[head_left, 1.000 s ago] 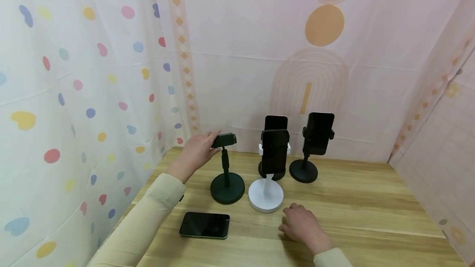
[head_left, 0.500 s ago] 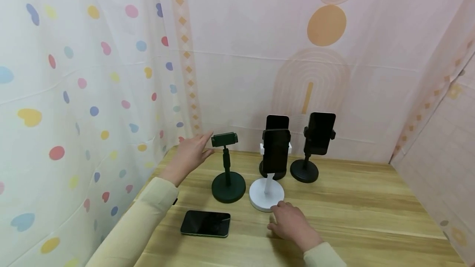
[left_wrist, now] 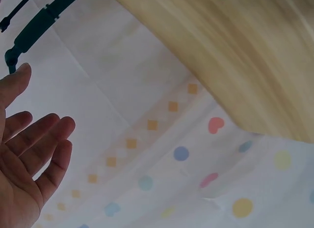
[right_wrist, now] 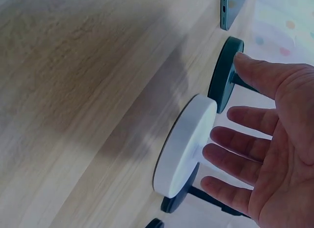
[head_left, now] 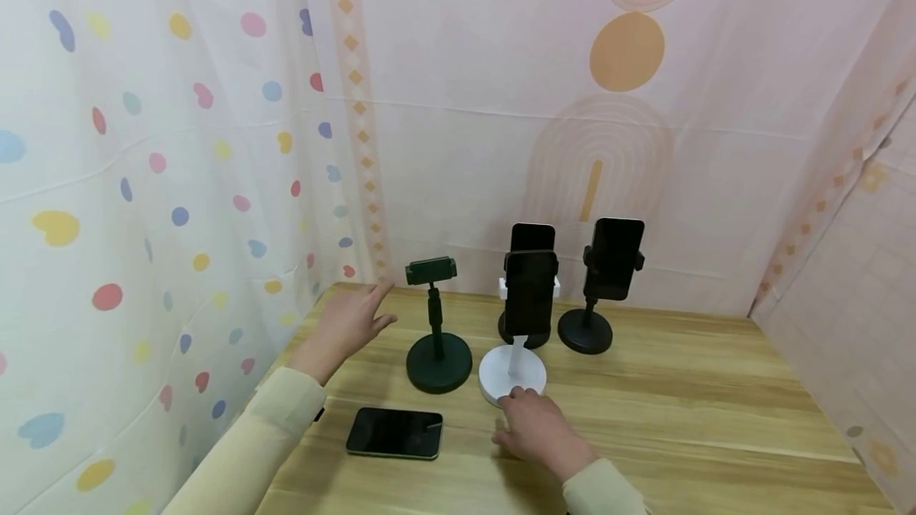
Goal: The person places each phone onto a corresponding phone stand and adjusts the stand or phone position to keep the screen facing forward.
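Observation:
Beside the green phone stand (head_left: 439,362), on its left, hovers my left hand (head_left: 347,326) with fingers extended and nothing in them. The stand's clamp head (head_left: 431,270) is bare. My right hand (head_left: 537,429), fingers spread and holding nothing, is in front of the white phone stand (head_left: 512,373), its fingertips overlapping the round base in the head view. That stand bears an upright black phone (head_left: 530,292). A loose phone (head_left: 396,432) lies screen up on the table between the forearms. In the right wrist view the open palm (right_wrist: 289,154) shows near the white base (right_wrist: 184,149).
Two black stands stand behind: one with a phone (head_left: 533,237) partly hidden by the white stand's phone, another at right with a tilted phone (head_left: 615,259) on its black base (head_left: 585,331). The wooden table (head_left: 687,420) meets patterned curtains (head_left: 444,165) at the back and sides.
My left hand has let go of the green stand's clamp head and drawn back left and down. My right hand has slid left toward the white base.

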A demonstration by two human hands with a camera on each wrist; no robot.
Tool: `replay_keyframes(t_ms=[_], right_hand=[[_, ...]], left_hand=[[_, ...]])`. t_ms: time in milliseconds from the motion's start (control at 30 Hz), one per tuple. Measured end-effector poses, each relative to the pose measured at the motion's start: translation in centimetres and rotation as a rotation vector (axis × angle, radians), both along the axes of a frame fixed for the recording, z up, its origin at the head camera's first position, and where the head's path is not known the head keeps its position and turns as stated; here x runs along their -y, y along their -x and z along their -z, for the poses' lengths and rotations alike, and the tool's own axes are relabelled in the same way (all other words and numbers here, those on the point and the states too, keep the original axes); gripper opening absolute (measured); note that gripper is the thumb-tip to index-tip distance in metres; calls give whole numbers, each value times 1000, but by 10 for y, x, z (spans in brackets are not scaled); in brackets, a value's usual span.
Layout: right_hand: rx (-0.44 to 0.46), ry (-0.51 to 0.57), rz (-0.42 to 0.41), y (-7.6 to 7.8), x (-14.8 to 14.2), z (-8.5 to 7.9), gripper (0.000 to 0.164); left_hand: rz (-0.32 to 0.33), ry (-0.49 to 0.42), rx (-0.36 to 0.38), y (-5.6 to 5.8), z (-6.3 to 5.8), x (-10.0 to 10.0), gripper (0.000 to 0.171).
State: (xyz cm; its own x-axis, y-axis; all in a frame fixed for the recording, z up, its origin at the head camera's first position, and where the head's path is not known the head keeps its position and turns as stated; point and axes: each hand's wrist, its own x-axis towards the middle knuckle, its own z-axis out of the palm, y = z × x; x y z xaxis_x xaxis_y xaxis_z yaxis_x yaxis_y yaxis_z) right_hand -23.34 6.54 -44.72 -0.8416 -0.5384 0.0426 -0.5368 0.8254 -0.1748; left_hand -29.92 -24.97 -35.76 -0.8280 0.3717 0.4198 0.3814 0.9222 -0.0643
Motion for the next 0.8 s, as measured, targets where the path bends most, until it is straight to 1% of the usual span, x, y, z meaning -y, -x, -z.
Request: replay_keyframes(t_ms=[100,233,467,667,800], right_hand=[[6,-10,-6,2,6,1,44],[7,-24,-25,4,14,0,47],[22,1,-67,9,25,-1,48],[62,-11,-74,10,34,2,50],[72,-16,-94,11,44,6,53]], left_hand=[[-6,-2,8,-1,6,4,58],[-30,-10,42,-4,12,9,59],[-32,-10,38,-6,26,19,59],[-40,-12,77,-7,36,22,58],[-38,-23,88,-10,41,25,57]])
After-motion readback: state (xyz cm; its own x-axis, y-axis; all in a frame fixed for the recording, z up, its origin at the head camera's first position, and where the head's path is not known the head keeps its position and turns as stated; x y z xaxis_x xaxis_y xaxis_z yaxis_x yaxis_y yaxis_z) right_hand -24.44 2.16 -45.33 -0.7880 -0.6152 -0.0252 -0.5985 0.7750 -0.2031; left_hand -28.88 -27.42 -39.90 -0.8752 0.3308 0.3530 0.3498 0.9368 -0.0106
